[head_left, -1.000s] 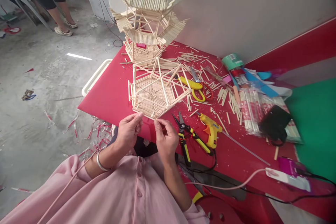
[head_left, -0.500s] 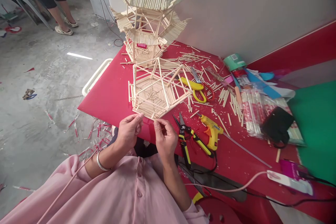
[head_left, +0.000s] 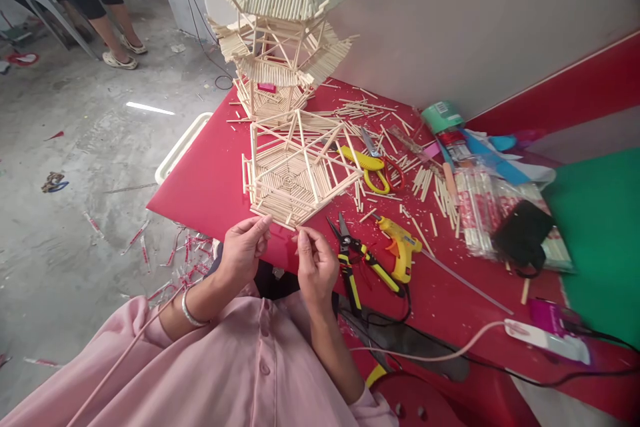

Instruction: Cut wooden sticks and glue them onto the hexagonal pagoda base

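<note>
L hand (head_left: 243, 250) is hovering at the near edge of the red worktop (head_left: 200, 180), grip narrow, fingertips pinching the near rim of the hex frame (head_left: 295, 173). The frame is lying flat just beyond both hands, w/ the stick tower (head_left: 280, 33) standing right behind it. R hand (head_left: 315, 263) is pinching what looks like a short stick (head_left: 299, 232) by the same rim, grip nearly closed; too small to be sure. Cutters (head_left: 350, 260) & glue gun (head_left: 400, 250) are lying just to the right. Risk, imo: too much pressure is likely snapping a thin joint or shoving the frame into the tower.
</note>
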### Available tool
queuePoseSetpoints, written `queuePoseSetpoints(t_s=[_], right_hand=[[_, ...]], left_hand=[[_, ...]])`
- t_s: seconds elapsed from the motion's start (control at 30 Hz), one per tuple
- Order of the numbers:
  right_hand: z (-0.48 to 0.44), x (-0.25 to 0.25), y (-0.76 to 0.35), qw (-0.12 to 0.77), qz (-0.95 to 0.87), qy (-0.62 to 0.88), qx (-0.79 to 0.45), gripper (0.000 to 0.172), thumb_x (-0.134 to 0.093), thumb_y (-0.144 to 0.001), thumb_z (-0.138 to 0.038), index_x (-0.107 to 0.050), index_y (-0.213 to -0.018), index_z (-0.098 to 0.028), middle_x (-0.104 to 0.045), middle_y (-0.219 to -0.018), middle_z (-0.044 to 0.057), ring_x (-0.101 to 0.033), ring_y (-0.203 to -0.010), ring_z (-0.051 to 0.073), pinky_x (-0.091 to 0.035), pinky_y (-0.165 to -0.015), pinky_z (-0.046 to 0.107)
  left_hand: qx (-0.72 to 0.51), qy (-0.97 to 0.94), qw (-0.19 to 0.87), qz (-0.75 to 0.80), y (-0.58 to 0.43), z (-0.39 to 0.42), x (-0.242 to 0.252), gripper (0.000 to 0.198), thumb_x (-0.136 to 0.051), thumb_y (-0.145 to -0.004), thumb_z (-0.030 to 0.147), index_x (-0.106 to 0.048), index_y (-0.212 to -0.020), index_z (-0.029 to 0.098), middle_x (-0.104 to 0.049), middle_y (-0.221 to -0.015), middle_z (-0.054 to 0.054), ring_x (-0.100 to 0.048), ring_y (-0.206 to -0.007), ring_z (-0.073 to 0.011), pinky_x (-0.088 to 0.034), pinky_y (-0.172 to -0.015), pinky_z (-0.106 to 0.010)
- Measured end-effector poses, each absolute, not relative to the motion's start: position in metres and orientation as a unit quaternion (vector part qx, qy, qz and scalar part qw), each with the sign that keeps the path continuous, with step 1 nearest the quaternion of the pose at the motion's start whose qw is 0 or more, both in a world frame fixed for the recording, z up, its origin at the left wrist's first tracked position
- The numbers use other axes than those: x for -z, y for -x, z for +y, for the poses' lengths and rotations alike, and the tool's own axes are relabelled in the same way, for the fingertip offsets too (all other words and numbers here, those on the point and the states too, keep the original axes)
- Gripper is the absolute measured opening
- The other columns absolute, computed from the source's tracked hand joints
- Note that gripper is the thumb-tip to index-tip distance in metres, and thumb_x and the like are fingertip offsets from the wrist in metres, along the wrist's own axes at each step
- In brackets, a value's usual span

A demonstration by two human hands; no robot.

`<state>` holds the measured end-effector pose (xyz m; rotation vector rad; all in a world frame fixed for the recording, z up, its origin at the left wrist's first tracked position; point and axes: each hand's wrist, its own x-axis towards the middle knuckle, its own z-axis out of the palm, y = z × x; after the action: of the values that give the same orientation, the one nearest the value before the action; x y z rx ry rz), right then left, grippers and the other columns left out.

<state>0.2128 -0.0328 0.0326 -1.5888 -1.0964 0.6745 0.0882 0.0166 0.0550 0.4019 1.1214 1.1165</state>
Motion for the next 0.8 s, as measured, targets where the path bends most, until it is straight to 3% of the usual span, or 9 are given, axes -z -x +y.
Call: queuePoseSetpoints(t_s=[0.8], right_hand=[[-0.048, -0.037, -0.218, 0.492, -0.487, 0.667, -0.275, 0.027, -0.053, -0.099, -0.040, -0.072, -0.100, -0.020, -0.075, -0.085, 0.005, -0.070, -0.075, 0.016, -0.056, -0.069, 0.026]], left_hand=[[-0.498, -0.203, 0.681, 0.497, -0.089, 0.014, -0.060, 0.044, -0.091, -0.059, 0.044, -0.059, -0.055, 0.015, -0.049, -0.051, 0.004, -0.035, -0.041, -0.0031, -0.027, -0.040, -0.020]])
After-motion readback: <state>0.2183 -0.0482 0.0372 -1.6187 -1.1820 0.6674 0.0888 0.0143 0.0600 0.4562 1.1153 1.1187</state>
